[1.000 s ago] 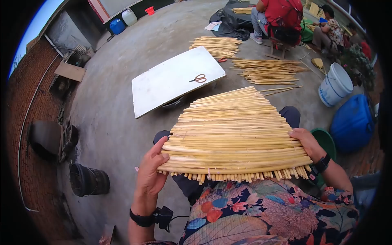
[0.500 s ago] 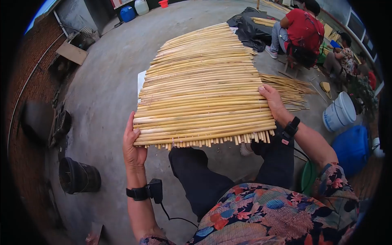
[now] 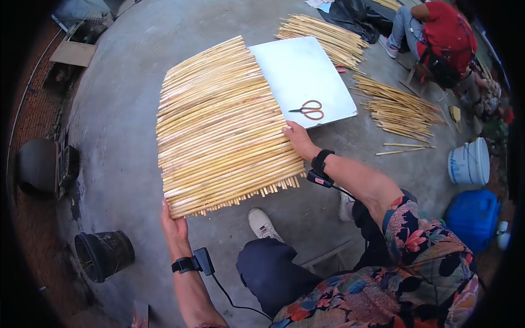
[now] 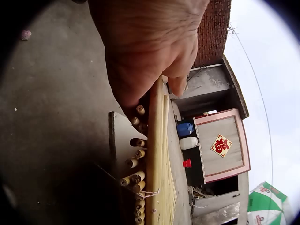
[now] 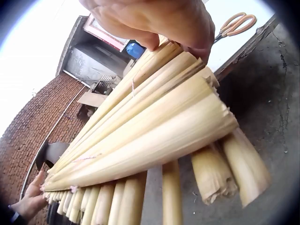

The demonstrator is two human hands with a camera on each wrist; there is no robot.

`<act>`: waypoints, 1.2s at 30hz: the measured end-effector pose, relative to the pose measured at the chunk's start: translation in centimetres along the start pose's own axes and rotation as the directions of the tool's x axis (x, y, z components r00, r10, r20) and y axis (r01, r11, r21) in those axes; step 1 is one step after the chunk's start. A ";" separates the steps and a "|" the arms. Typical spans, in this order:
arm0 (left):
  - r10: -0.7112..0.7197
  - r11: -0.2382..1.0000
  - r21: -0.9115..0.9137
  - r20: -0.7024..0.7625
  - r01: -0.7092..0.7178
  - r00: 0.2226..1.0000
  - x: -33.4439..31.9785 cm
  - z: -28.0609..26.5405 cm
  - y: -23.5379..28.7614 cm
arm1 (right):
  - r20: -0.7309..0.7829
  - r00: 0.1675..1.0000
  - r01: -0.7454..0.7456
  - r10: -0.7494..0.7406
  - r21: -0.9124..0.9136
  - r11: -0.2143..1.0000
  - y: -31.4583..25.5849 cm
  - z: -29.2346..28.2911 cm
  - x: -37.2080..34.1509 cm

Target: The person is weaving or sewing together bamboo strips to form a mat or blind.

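A mat of yellow reed stalks [image 3: 224, 131], bound side by side with thin thread, is held up in front of the body, its near side to the lower left. My left hand [image 3: 175, 227] grips its near left corner, thumb on top and fingers beneath, as the left wrist view shows around the stalk ends [image 4: 139, 178]. Partway along the right edge, my right hand [image 3: 301, 141] pinches the stalks with the thumb above. Short stalk ends stick out under the near edge in the right wrist view. Scissors [image 3: 310, 110] with brown handles lie on a white board [image 3: 301, 65] beyond.
Loose reed stalks lie in piles [image 3: 396, 109] on the concrete floor to the right. A white bucket [image 3: 469, 161] and a blue drum [image 3: 471, 218] stand at the right, a black bucket [image 3: 104, 254] at the left. A person in red [image 3: 445, 38] sits at the back right.
The mat has swung left and tilted, its left corner now lower. My right hand has moved left with it. The white board and scissors, covered half a second ago, show again.
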State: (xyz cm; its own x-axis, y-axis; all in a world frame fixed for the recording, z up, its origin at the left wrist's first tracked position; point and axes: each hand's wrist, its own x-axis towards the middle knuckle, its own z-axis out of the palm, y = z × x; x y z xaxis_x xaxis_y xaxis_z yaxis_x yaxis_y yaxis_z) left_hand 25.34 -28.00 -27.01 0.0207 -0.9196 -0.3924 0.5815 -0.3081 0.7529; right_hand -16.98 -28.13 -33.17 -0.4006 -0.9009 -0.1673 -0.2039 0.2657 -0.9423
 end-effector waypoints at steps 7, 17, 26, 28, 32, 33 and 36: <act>-0.241 0.970 -0.068 -0.202 0.231 0.949 -0.4 -2.1 -4.7 | 0.105 0.977 0.208 -0.183 -0.626 0.751 -4.0 -1.7 -0.8; -0.280 0.947 -0.204 -0.135 0.250 0.950 -1.8 -4.3 -5.7 | 0.345 0.893 0.430 -0.291 -0.844 0.320 -2.6 -5.5 2.4; -0.415 0.909 -0.050 -0.011 0.414 0.910 -5.2 -6.5 -10.4 | 0.428 0.838 0.489 -0.337 -0.865 0.116 -2.5 -4.7 0.8; -0.395 0.917 0.065 0.028 0.393 0.918 -4.7 -5.5 -10.4 | 0.427 0.845 0.487 -0.323 -0.864 0.131 -2.0 -5.1 0.8; -0.422 0.907 0.108 0.195 0.408 0.886 -2.8 -5.1 -11.5 | 0.450 0.825 0.498 -0.342 -0.865 0.066 -1.7 -5.5 0.4; -0.459 0.888 0.108 0.245 0.446 0.854 -2.6 -5.1 -11.6 | 0.451 0.823 0.513 -0.346 -0.851 0.109 -1.7 -5.4 0.2; -0.508 0.861 0.139 0.282 0.489 0.814 -2.8 -5.0 -11.7 | 0.464 0.825 0.505 -0.321 -0.862 0.050 -1.6 -4.9 -0.2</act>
State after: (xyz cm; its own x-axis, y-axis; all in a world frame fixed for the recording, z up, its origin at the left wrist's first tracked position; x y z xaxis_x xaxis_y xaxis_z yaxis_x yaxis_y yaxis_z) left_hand 22.51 -20.61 -37.32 -0.5078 -0.6608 -0.5527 0.3980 -0.7489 0.5298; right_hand -20.99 -26.70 -30.24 0.1497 -0.9883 0.0295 -0.9823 -0.1453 0.1184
